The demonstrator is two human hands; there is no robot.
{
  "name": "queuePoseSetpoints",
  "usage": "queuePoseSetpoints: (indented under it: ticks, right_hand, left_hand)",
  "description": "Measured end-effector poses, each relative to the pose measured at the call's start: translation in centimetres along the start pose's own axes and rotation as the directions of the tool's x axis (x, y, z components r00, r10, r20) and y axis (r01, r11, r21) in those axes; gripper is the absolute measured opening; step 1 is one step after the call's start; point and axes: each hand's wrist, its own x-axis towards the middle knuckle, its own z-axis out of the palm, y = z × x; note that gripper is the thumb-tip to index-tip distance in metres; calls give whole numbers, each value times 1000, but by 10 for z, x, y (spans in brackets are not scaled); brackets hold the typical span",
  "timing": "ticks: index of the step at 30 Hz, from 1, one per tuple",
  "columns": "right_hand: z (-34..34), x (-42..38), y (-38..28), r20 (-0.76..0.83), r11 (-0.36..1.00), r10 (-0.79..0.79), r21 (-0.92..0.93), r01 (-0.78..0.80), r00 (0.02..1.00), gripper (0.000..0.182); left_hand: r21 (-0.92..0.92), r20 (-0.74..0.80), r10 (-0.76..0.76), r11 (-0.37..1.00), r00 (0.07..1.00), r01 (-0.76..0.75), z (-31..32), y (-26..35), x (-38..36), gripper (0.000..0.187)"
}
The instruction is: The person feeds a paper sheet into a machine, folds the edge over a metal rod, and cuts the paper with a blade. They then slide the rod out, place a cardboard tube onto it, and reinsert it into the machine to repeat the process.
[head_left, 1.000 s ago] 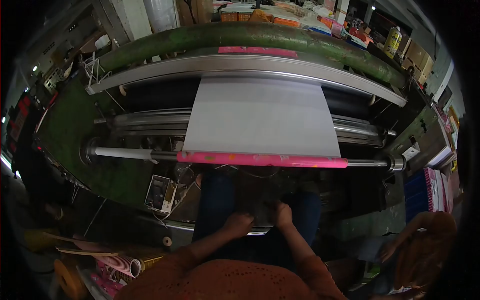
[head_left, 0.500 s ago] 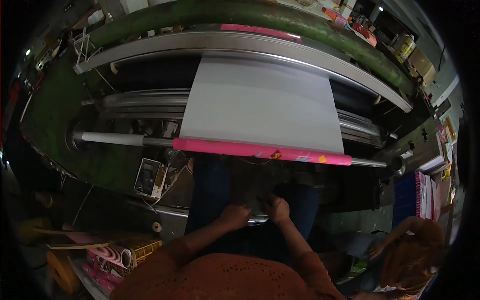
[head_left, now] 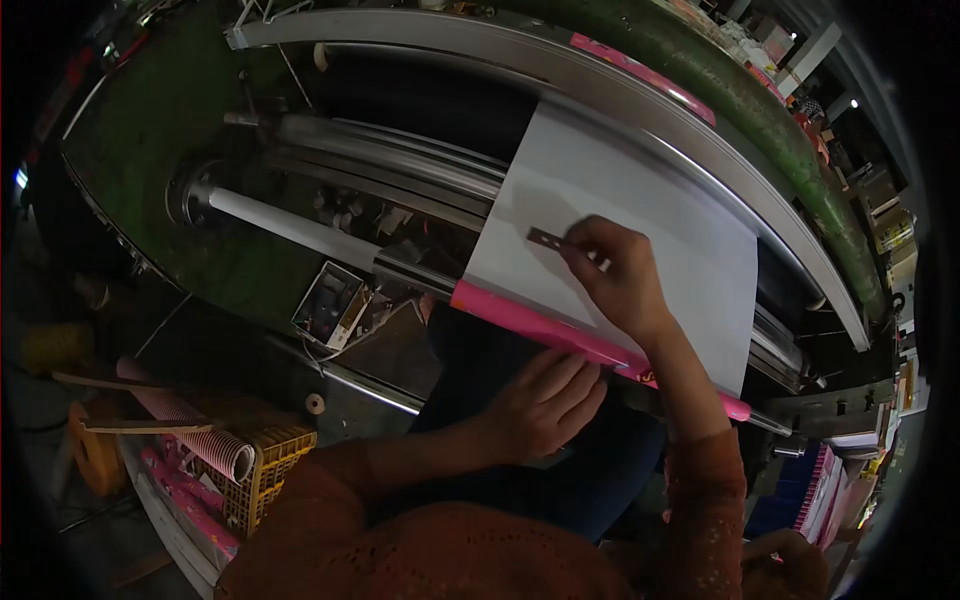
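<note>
My right hand point(head_left: 618, 270) is raised over the white sheet point(head_left: 560, 180), its fingers closed on a small dark flat blade-like strip point(head_left: 546, 239) with holes in it. The strip's tip points left and casts a shadow on the sheet. My left hand point(head_left: 562, 400) lies at the pink roll point(head_left: 530, 318), fingers extended and fingertips at its lower edge. The roll, with printed patterns, sits on a metal shaft point(head_left: 420, 275) along the sheet's near edge.
A long metal beam point(head_left: 480, 38) and a green roller point(head_left: 790, 160) cross behind the sheet. An open box point(head_left: 332, 305) stands left of my legs. A yellow crate point(head_left: 270, 470) and striped tube point(head_left: 190, 425) are lower left. Part of another person point(head_left: 790, 565) shows lower right.
Both hands have risen from my lap, the right over the sheet with the strip, the left to the pink roll. The view has turned, so the machine looks tilted.
</note>
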Motion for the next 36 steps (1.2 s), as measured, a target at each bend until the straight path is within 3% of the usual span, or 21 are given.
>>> queuePoseSetpoints:
  ticks: [2, 4, 7, 12, 14, 16, 17, 21, 26, 27, 28, 29, 30, 31, 32, 33, 35, 36]
  right_hand:
    - [28, 32, 18, 16, 991, -101, -83, 102, 995, 7]
    - [45, 49, 24, 34, 988, -87, -124, 90, 996, 8]
    - [57, 54, 28, 53, 981, -55, -185, 64, 997, 8]
    - [60, 61, 27, 106, 953, -64, -287, 92, 992, 9]
    - [63, 72, 23, 218, 859, -198, -432, 276, 956, 9]
    - [64, 82, 10, 373, 717, -205, -572, 398, 905, 7]
    - [64, 82, 4, 384, 720, -175, -578, 384, 907, 7]
    - [19, 40, 34, 376, 714, -229, -562, 417, 898, 7]
    - [-106, -73, 113, 344, 701, -45, -658, 275, 938, 12]
    - [-136, -101, 134, 335, 635, 17, -731, 248, 942, 16]
    - [-172, -128, 146, 316, 630, 137, -759, 164, 939, 14]
    - [-207, -158, 167, 298, 457, 140, -865, 205, 944, 7]
    - [-248, -183, 173, 242, 470, 313, -880, 72, 918, 6]
    - [-283, -206, 192, 163, 295, 389, -954, 45, 906, 5]
    - [-291, -217, 177, 13, 357, 183, -932, -54, 983, 6]
    - [-296, -229, 150, -154, 431, -24, -893, -129, 988, 9]
    - [-265, -253, 103, -514, 784, -55, -553, -282, 856, 9]
    - [-243, -272, 95, -625, 882, 69, -326, -340, 778, 13]
  left_hand:
    - [46, 28, -47, 998, 998, 46, -15, -7, 21, 35]
    - [122, 186, -181, 980, 966, 160, -28, -16, 33, 41]
    - [248, 262, -227, 955, 938, 162, -29, -32, 33, 49]
    - [248, 313, -177, 964, 933, 99, -12, -51, 27, 45]
    - [226, 332, -145, 972, 932, 71, -12, -53, 29, 41]
    - [201, 342, -170, 974, 924, 105, -14, -53, 33, 39]
    - [192, 382, -184, 974, 906, 117, -17, -52, 37, 40]
    - [250, 424, -207, 963, 882, 105, -15, -50, 41, 42]
    - [346, 429, -175, 938, 886, 18, -12, -49, 37, 41]
    - [371, 411, -160, 928, 897, -5, -11, -50, 37, 42]
    - [398, 394, -143, 917, 908, -28, -10, -50, 37, 43]
    - [392, 399, -126, 919, 908, -45, -10, -54, 34, 43]
    - [404, 405, -127, 913, 905, -52, -9, -58, 30, 44]
    - [416, 409, -123, 907, 904, -65, -8, -59, 29, 46]
    - [410, 410, -97, 908, 907, -88, -6, -58, 33, 46]
    - [404, 442, -119, 911, 889, -80, -3, -55, 36, 43]
    - [387, 492, -128, 918, 861, -85, 11, -34, 45, 41]
    - [372, 517, -113, 922, 849, -104, 34, -11, 58, 38]
